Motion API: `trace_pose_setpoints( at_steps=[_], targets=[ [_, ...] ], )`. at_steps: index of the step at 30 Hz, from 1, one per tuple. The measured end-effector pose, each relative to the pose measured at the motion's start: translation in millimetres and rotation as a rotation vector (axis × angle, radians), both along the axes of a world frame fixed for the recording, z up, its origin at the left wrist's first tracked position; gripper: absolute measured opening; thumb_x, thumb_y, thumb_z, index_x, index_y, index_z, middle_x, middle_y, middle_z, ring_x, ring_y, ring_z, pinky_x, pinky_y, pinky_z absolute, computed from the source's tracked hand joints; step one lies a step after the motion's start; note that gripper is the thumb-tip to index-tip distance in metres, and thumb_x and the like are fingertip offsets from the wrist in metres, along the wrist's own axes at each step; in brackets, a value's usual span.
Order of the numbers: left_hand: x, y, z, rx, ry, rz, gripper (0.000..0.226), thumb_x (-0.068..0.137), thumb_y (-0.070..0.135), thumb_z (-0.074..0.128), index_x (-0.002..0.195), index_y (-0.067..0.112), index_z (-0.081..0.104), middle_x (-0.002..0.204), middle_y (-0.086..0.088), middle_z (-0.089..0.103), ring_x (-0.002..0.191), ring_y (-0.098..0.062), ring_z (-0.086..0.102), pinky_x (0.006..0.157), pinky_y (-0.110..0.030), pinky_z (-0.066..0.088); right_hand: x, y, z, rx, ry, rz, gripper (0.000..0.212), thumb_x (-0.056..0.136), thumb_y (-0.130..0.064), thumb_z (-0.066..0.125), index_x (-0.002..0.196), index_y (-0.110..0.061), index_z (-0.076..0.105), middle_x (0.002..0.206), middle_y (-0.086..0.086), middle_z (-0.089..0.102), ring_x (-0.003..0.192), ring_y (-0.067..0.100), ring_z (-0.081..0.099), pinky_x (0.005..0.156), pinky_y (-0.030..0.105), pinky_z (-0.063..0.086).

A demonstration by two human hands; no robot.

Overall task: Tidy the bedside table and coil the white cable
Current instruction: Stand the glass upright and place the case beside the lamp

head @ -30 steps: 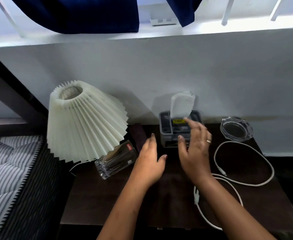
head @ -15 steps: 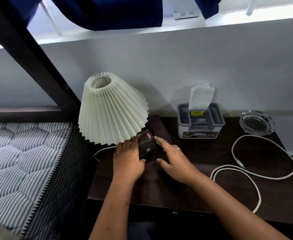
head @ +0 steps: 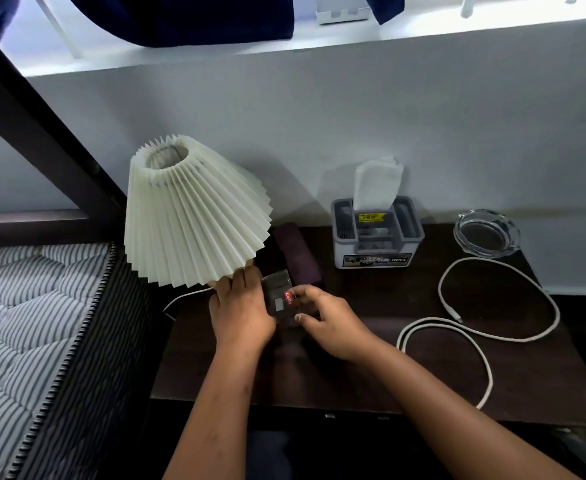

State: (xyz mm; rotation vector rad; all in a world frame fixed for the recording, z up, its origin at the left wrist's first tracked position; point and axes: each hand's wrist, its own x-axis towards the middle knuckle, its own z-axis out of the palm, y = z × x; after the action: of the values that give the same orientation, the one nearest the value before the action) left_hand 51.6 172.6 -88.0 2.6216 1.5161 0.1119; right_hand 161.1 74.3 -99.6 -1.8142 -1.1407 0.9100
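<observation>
**Both hands on the tumbler, cable loose at the right**

Your forearms enter from the bottom edge, cut off above the elbow. They meet over the front-left part of the table (head: 354, 375).

Your right hand (head: 329, 323) curls thumb and fingers round a clear glass tumbler (head: 281, 301). The glass is hard to make out against the dark wood, apart from its red label.

Your left hand (head: 241, 313) lies against the tumbler's left side, back to the camera. Its thumb is hidden, so you cannot tell whether it grips or only steadies.

The white cable (head: 423, 322) sprawls uncoiled on the right half of the table. One plug end lies inside its big loop, and the other strand runs to the front edge.

Left of the table, a striped mattress (head: 25, 323) is cut off by the frame.

Behind your left fingers stands the lamp (head: 194, 213). Its pleated shade hides nearly all of the base, and a thin lamp cord (head: 184, 297) trails out beside it.

A dark purple cloth (head: 296, 254) lies just behind the tumbler.

Near the wall sits a grey organiser box (head: 376, 247) with a tissue (head: 376, 183) standing out of its middle slot. Its side compartments are too dark to read.

A glass ashtray (head: 487, 233) sits to the right of the box.
</observation>
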Motion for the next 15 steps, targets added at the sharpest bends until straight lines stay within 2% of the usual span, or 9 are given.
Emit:
trace_pose_setpoints(
  at_steps=[4, 7, 10, 13, 15],
  targets=[
    [3.8, -3.5, 4.4, -0.020, 0.060, 0.027, 0.079, 0.072, 0.026, 0.069, 0.138, 0.018, 0.026, 0.130, -0.007, 0.052, 0.126, -0.028, 0.041, 0.096, -0.040, 0.037, 0.9, -4.6, 0.1, -0.026, 0.019, -0.001, 0.034, 0.086, -0.008, 0.058, 0.119, -0.018, 0.057, 0.115, -0.001, 0.065, 0.107, 0.010, 0.059, 0.098, 0.021, 0.042],
    [3.6, -4.4, 9.4, -0.056, 0.088, -0.003, 0.065, 0.070, 0.022, 0.068, 0.129, 0.023, 0.040, 0.127, -0.002, 0.050, 0.122, -0.024, 0.046, 0.095, -0.038, 0.038, -0.3, -9.6, 3.4, -0.033, 0.044, 0.009, 0.035, 0.085, -0.003, 0.058, 0.117, -0.018, 0.060, 0.110, -0.003, 0.065, 0.105, 0.009, 0.060, 0.098, 0.022, 0.045],
    [2.5, -9.1, 13.5, -0.085, 0.029, -0.026, 0.063, 0.068, 0.029, 0.070, 0.126, 0.028, 0.044, 0.127, 0.002, 0.050, 0.120, -0.022, 0.048, 0.093, -0.038, 0.039, 0.4, -16.8, 8.4, -0.018, 0.077, -0.011, 0.037, 0.084, 0.000, 0.057, 0.115, -0.018, 0.061, 0.104, -0.004, 0.063, 0.099, 0.011, 0.061, 0.093, 0.022, 0.046],
    [5.3, -18.0, 22.5, -0.139, -0.068, -0.039, 0.065, 0.067, 0.040, 0.070, 0.125, 0.030, 0.042, 0.126, 0.004, 0.049, 0.115, -0.023, 0.052, 0.083, -0.037, 0.043, 3.9, -23.6, 20.2, 0.030, 0.027, -0.022, 0.036, 0.083, -0.003, 0.058, 0.111, -0.025, 0.061, 0.102, -0.001, 0.061, 0.093, 0.011, 0.062, 0.085, 0.020, 0.046],
    [9.5, -21.7, 28.4, -0.259, -0.179, -0.016, 0.064, 0.065, 0.044, 0.070, 0.122, 0.032, 0.044, 0.123, 0.005, 0.050, 0.112, -0.023, 0.053, 0.077, -0.034, 0.043, 6.9, -26.7, 30.8, 0.099, -0.018, -0.038, 0.035, 0.082, -0.004, 0.060, 0.110, -0.024, 0.063, 0.107, 0.002, 0.058, 0.099, 0.013, 0.060, 0.092, 0.023, 0.047]
  ],
)
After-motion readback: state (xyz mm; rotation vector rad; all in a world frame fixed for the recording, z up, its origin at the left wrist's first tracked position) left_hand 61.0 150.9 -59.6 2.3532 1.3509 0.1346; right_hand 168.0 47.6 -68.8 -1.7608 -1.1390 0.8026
